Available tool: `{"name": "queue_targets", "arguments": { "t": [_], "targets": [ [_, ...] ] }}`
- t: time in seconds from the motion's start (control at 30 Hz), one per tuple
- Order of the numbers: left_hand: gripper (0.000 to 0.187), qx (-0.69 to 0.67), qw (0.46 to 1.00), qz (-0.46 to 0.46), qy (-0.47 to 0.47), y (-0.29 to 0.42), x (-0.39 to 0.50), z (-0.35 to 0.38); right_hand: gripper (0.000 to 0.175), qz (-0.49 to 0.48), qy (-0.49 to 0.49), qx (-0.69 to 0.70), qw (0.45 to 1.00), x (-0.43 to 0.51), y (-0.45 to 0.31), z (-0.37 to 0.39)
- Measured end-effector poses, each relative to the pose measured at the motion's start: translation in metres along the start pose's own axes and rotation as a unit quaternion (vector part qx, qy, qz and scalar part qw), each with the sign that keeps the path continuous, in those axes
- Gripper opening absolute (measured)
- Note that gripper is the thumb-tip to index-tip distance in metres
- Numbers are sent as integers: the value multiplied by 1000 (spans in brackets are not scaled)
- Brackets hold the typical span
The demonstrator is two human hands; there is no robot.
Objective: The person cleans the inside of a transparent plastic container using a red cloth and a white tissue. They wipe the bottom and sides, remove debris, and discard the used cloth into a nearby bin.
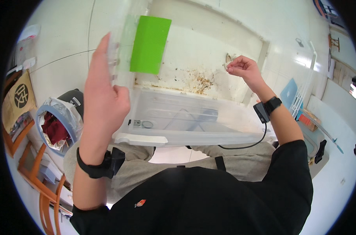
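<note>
A large clear plastic storage bin [192, 135] stands before my knees, and brown crumbs and stains [203, 82] are scattered over its pale bottom. My left hand [104, 94] is at the bin's left wall, fingers straight and thumb apart, slightly blurred; whether it touches the wall is unclear. Inside the bin at the right, my right hand [244, 69] pinches thumb and fingertips together at a small crumpled whitish piece [229, 57], partly hidden by the fingers. A flat bright green sheet [151, 44] lies in the bin's left part.
A blue-rimmed waste bin [40, 129] holding dark red cloth stands on the tiled floor at left, beside orange wooden furniture [37, 182]. A black cable [254, 143] runs from my right wrist device [263, 111] across the bin's near edge. A white rack [302, 79] stands at right.
</note>
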State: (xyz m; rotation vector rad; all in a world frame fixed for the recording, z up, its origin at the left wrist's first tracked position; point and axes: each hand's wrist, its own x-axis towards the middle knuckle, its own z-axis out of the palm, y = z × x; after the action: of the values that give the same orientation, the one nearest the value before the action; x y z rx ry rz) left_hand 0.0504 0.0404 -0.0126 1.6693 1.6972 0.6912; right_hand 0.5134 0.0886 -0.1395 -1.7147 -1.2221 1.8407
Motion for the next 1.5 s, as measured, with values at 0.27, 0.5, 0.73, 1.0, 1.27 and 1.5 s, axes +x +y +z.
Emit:
{"name": "queue_targets", "arguments": {
  "t": [0.27,0.5,0.73,1.0,1.27,1.5],
  "targets": [
    [97,-37,999,6,11,-5,-7,1,8,-152,-97,162,970,-46,-170,114],
    [92,211,975,24,58,33,-35,-35,7,-310,-213,-13,927,-63,-310,268],
    [52,241,906,20,-347,79,-97,-119,20,-281,-356,-179,873,-28,-341,458],
    [52,150,861,184,-451,88,-142,-59,23,-328,-452,-219,800,-17,-287,589],
    [59,142,823,245,-492,95,-131,-45,16,-305,-466,-292,777,-16,-252,635],
    [58,168,823,253,-479,92,-136,-69,11,-281,-471,-279,788,-2,-237,638]
  ]
}}
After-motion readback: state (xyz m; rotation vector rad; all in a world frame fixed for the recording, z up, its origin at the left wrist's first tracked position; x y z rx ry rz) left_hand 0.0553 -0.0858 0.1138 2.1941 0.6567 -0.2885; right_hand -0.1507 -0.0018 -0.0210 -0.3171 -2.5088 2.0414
